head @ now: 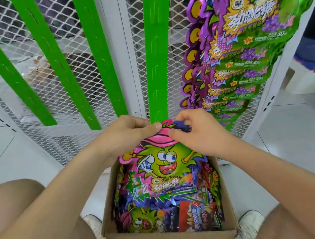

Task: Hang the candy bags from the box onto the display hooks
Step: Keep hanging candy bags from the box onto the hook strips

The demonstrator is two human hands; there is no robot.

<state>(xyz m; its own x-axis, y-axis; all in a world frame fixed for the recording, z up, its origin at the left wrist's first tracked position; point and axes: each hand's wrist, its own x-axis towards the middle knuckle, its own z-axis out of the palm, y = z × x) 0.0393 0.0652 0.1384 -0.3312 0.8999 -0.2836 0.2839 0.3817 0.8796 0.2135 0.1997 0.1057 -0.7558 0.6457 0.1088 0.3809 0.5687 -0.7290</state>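
At the centre of the frame the person holds one candy bag (163,165) upright over the open cardboard box (170,238), whose inside is packed with more bags of the same kind. The left hand (126,136) and the right hand (193,134) sit close together at the bag's top edge, each pinching it between thumb and fingers near the pink cap print, just below the lower end of a green display strip (153,68). In the upper right, a neighbouring strip already carries a column of hung bags (245,55). The bag looks light and thin, a glossy foil pouch that would flex and slide under a loose grip; its jagged cut outline seems apt to snag on neighbours. The top header is probably the best hold, since that part must meet the hook, though the hang hole itself cannot be made out.
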